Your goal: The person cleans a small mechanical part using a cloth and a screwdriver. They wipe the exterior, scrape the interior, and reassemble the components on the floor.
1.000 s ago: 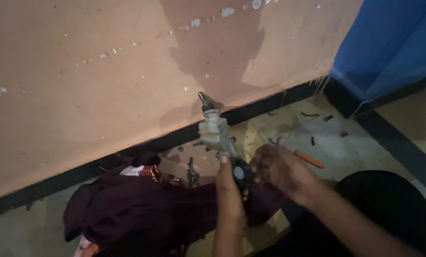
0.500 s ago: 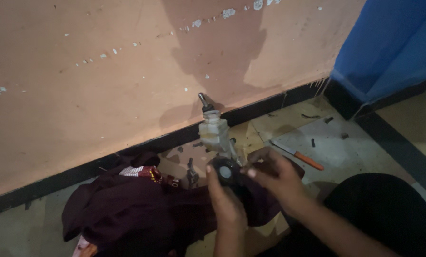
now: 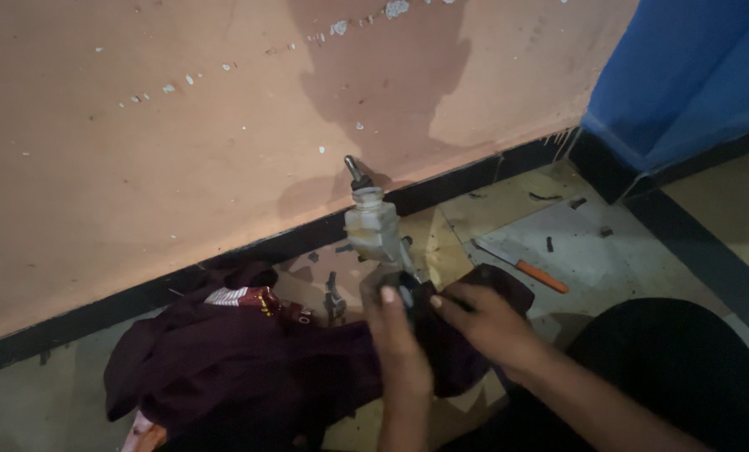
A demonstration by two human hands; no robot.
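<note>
A pale metal part [image 3: 373, 226] with a narrow stem at its top stands tilted above the floor, its lower end dark and round. My left hand [image 3: 394, 328] grips that lower end from the left. My right hand [image 3: 485, 316] meets it from the right, fingertips pinching the dark end beside the left thumb. Both hands hover over a dark maroon cloth [image 3: 249, 368] spread on the floor.
A knife with an orange handle [image 3: 521, 266] lies on the floor tiles to the right. An orange wall with a black skirting [image 3: 182, 280] runs behind. A blue sheet [image 3: 684, 75] hangs at the upper right. My dark-clothed knee [image 3: 676, 368] fills the lower right.
My right hand has closed in on the part's dark lower end, joining the left hand. The part itself has stayed nearly in place.
</note>
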